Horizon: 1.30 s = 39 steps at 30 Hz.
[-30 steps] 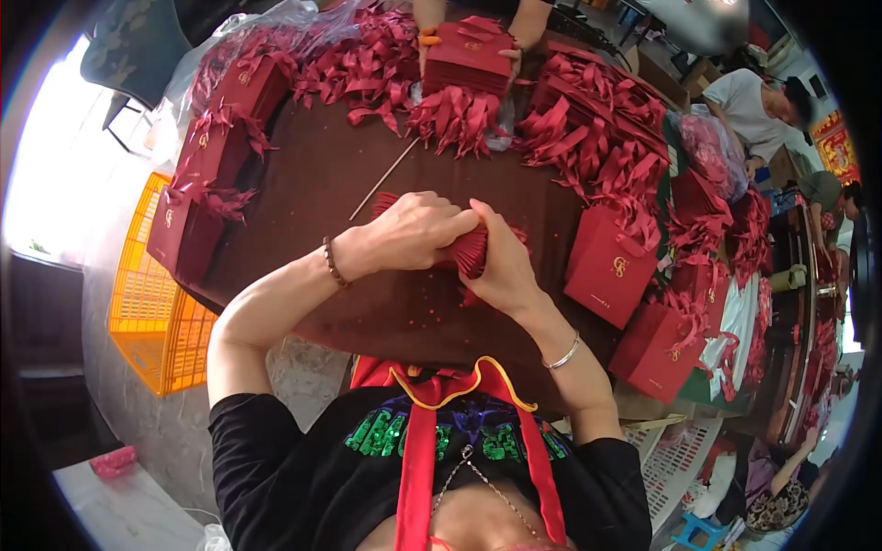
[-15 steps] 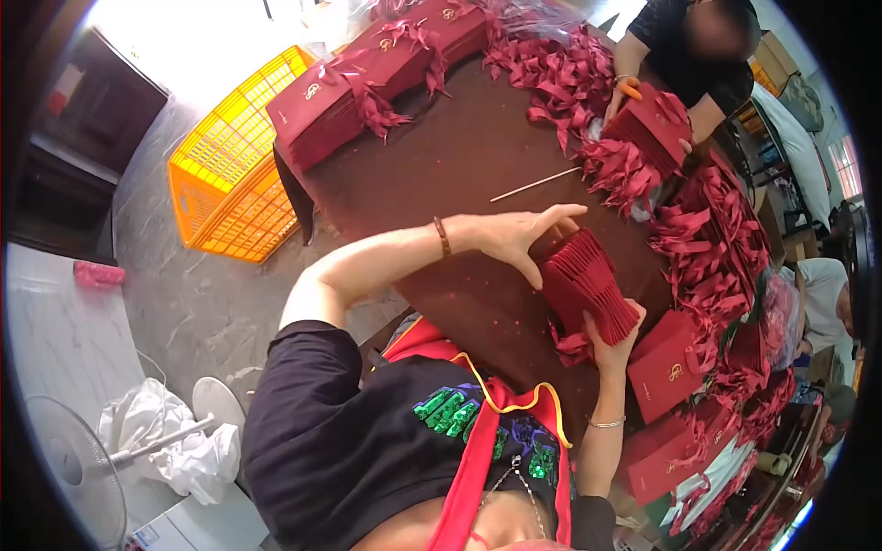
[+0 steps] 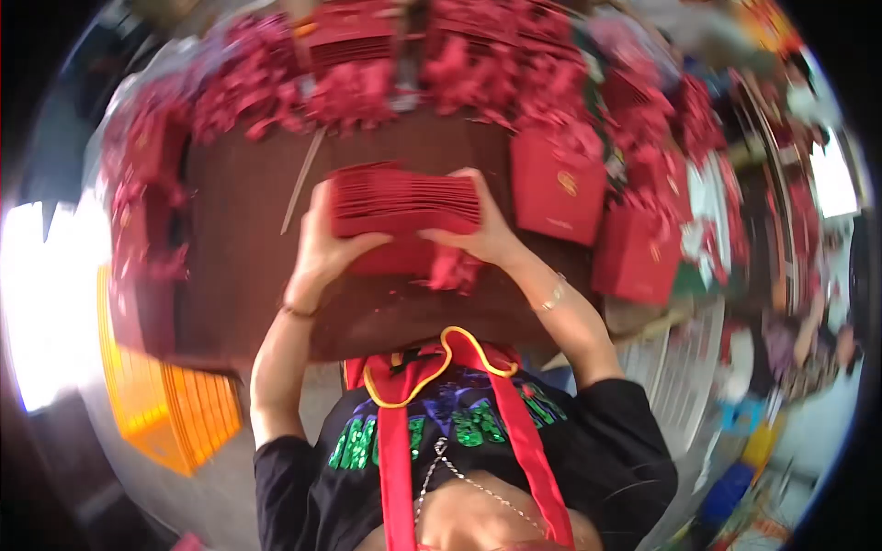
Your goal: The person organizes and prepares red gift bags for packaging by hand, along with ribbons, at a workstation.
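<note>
Between my two hands, in front of my chest, is a stack of red paper gift bags (image 3: 404, 207), its layered edges turned up toward me. My left hand (image 3: 322, 239) grips the stack's left end, thumb along the near side. At the opposite end my right hand (image 3: 482, 220) holds on in the same way, its thumb also on the near face. A red ribbon bunch (image 3: 452, 268) hangs below the stack near my right thumb. The picture is somewhat blurred by motion.
A thin pale stick (image 3: 303, 181) lies on the brown table (image 3: 243, 220) to the left. Red bags with gold print (image 3: 558, 186) stand at the right, with ribbon piles (image 3: 248, 78) along the far edge. An orange crate (image 3: 170, 404) is on the floor at left.
The view has swung round to face the table. My left hand, earlier spread open beside the bags, now grips their left end. My right hand still holds them.
</note>
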Each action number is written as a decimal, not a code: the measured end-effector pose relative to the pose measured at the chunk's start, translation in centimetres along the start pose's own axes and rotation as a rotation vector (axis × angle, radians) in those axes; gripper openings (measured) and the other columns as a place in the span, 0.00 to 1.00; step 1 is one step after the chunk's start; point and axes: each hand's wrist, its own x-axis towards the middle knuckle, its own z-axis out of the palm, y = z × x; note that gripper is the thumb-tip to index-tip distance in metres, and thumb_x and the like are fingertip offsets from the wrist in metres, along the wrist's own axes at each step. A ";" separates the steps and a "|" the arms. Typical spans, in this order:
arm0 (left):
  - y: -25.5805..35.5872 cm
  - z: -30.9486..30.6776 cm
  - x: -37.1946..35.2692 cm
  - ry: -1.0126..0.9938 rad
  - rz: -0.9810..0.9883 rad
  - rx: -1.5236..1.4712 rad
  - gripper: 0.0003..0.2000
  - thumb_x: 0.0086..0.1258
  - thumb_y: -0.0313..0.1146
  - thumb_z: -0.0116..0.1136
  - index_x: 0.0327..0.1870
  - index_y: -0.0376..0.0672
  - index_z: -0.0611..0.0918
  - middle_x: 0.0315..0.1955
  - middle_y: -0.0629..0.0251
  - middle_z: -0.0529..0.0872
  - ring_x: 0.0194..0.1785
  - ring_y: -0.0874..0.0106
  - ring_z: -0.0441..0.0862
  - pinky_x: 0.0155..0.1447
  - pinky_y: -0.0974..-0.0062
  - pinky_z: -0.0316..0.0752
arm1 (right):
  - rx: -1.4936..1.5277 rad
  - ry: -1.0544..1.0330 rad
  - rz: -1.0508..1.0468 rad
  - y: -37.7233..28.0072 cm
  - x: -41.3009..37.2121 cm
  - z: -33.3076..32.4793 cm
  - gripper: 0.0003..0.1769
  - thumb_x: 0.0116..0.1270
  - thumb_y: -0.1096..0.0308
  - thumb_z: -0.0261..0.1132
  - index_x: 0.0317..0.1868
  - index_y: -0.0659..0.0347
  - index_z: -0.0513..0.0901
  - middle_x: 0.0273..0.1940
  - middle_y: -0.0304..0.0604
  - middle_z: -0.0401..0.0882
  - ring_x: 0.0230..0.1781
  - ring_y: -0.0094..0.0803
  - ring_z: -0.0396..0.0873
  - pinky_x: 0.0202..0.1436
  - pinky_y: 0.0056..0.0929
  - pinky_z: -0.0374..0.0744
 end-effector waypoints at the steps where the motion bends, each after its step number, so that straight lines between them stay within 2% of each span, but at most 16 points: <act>1: 0.6 0.0 -0.1 -0.010 -0.014 -0.021 0.33 0.43 0.25 0.74 0.52 0.36 0.70 0.43 0.60 0.81 0.47 0.71 0.79 0.52 0.73 0.75 | 0.014 -0.027 -0.007 -0.1 0.0 0.0 0.35 0.47 0.77 0.74 0.50 0.59 0.61 0.45 0.37 0.71 0.47 0.22 0.70 0.53 0.25 0.71; 6: 3.1 -1.8 -0.7 0.002 0.076 0.132 0.29 0.43 0.20 0.71 0.50 0.36 0.72 0.39 0.62 0.83 0.43 0.73 0.81 0.50 0.75 0.76 | 0.102 0.008 -0.220 -0.3 0.2 1.8 0.36 0.46 0.72 0.77 0.49 0.60 0.60 0.45 0.37 0.71 0.45 0.21 0.70 0.53 0.25 0.70; 8: 4.3 -2.3 -0.1 -0.014 0.086 0.152 0.27 0.44 0.19 0.71 0.49 0.37 0.73 0.37 0.64 0.84 0.41 0.74 0.81 0.48 0.76 0.76 | -0.035 -0.016 -0.270 -0.5 0.5 1.9 0.44 0.43 0.70 0.78 0.56 0.61 0.57 0.50 0.42 0.69 0.53 0.23 0.66 0.59 0.27 0.67; 12: 5.4 -3.6 1.4 -0.069 0.052 0.114 0.22 0.47 0.20 0.69 0.44 0.36 0.73 0.36 0.63 0.84 0.39 0.75 0.82 0.44 0.76 0.77 | 0.335 -0.024 -0.140 -3.0 0.7 0.4 0.64 0.40 0.63 0.79 0.70 0.61 0.42 0.64 0.50 0.54 0.69 0.34 0.48 0.69 0.38 0.53; 14: 6.4 -3.8 1.9 -0.153 0.129 0.457 0.20 0.49 0.23 0.69 0.43 0.37 0.74 0.35 0.60 0.85 0.38 0.74 0.83 0.41 0.77 0.77 | -0.610 0.025 -0.381 -6.7 1.2 -0.6 0.61 0.42 0.53 0.77 0.70 0.59 0.47 0.66 0.54 0.53 0.70 0.42 0.50 0.70 0.47 0.51; 16: 8.5 -2.3 2.2 -0.186 0.162 0.551 0.18 0.50 0.23 0.68 0.42 0.38 0.74 0.33 0.58 0.84 0.36 0.69 0.84 0.38 0.75 0.76 | -0.602 0.011 -0.403 -6.9 1.8 0.3 0.54 0.43 0.49 0.74 0.67 0.58 0.55 0.64 0.53 0.59 0.67 0.44 0.56 0.69 0.55 0.49; 18: 10.0 -1.3 2.3 -0.214 0.466 0.712 0.17 0.48 0.22 0.65 0.41 0.39 0.74 0.30 0.57 0.83 0.32 0.61 0.82 0.36 0.70 0.76 | -0.620 -0.010 -0.487 -6.7 3.0 0.9 0.47 0.44 0.54 0.74 0.63 0.57 0.62 0.58 0.48 0.68 0.62 0.41 0.64 0.69 0.53 0.50; 20: 11.3 -1.2 2.9 -0.242 0.703 0.926 0.17 0.48 0.24 0.63 0.41 0.41 0.74 0.27 0.57 0.81 0.29 0.56 0.79 0.33 0.64 0.73 | -0.529 -0.013 -0.350 -7.1 2.9 0.9 0.36 0.45 0.64 0.74 0.55 0.56 0.68 0.48 0.44 0.75 0.52 0.38 0.75 0.58 0.39 0.71; 25: 8.9 -2.4 4.1 -0.442 0.486 0.968 0.17 0.50 0.28 0.62 0.40 0.41 0.69 0.23 0.54 0.79 0.29 0.54 0.79 0.32 0.59 0.71 | -0.199 0.002 -0.197 -2.4 3.4 3.1 0.33 0.47 0.72 0.75 0.52 0.59 0.66 0.46 0.47 0.77 0.44 0.29 0.79 0.46 0.27 0.78; 32: 5.9 -2.0 3.5 -0.619 0.275 1.014 0.19 0.51 0.32 0.64 0.41 0.41 0.70 0.23 0.53 0.79 0.31 0.51 0.78 0.34 0.57 0.70 | -0.068 -0.013 -0.105 2.7 2.3 5.5 0.31 0.49 0.69 0.74 0.49 0.62 0.64 0.41 0.47 0.80 0.43 0.33 0.81 0.45 0.29 0.78; 33: 5.9 -2.0 3.6 -0.664 0.153 1.010 0.26 0.48 0.33 0.67 0.49 0.41 0.70 0.36 0.52 0.80 0.41 0.54 0.79 0.40 0.60 0.72 | -0.083 -0.016 -0.115 3.0 2.2 5.4 0.30 0.49 0.72 0.74 0.48 0.63 0.64 0.42 0.48 0.80 0.44 0.31 0.80 0.47 0.29 0.78; 34: 6.2 -2.4 3.4 -0.656 0.141 1.004 0.26 0.48 0.33 0.67 0.49 0.41 0.70 0.36 0.52 0.80 0.41 0.54 0.79 0.40 0.60 0.72 | -0.083 -0.030 -0.109 3.1 2.2 5.4 0.30 0.49 0.72 0.74 0.48 0.63 0.64 0.42 0.48 0.80 0.44 0.31 0.80 0.47 0.29 0.78; 36: 6.6 -3.5 3.2 -0.286 0.604 0.922 0.37 0.42 0.31 0.70 0.59 0.44 0.66 0.51 0.51 0.74 0.55 0.55 0.73 0.50 0.64 0.72 | -0.008 -0.004 -0.107 3.4 2.6 5.2 0.31 0.48 0.73 0.74 0.48 0.63 0.64 0.43 0.48 0.80 0.45 0.31 0.80 0.48 0.28 0.78; 37: 5.9 -4.9 2.8 -0.270 0.465 0.882 0.50 0.39 0.31 0.74 0.68 0.46 0.56 0.62 0.55 0.63 0.65 0.58 0.62 0.62 0.64 0.64 | -0.004 -0.015 -0.109 3.8 2.8 5.1 0.31 0.48 0.73 0.74 0.48 0.63 0.64 0.43 0.48 0.80 0.45 0.31 0.80 0.48 0.28 0.78; 38: 4.3 -5.6 2.4 -0.263 0.457 0.886 0.50 0.39 0.31 0.74 0.68 0.46 0.56 0.62 0.55 0.63 0.65 0.58 0.62 0.62 0.64 0.64 | -0.031 0.008 -0.114 4.3 2.7 5.0 0.32 0.48 0.73 0.74 0.49 0.64 0.64 0.44 0.48 0.80 0.45 0.31 0.80 0.48 0.28 0.78; 39: 2.0 -5.9 1.7 -0.184 0.303 0.479 0.52 0.40 0.30 0.74 0.69 0.46 0.53 0.62 0.56 0.64 0.64 0.60 0.63 0.63 0.65 0.63 | -0.058 0.030 -0.115 4.9 2.6 4.9 0.32 0.48 0.74 0.74 0.50 0.64 0.63 0.45 0.48 0.80 0.45 0.31 0.80 0.48 0.28 0.78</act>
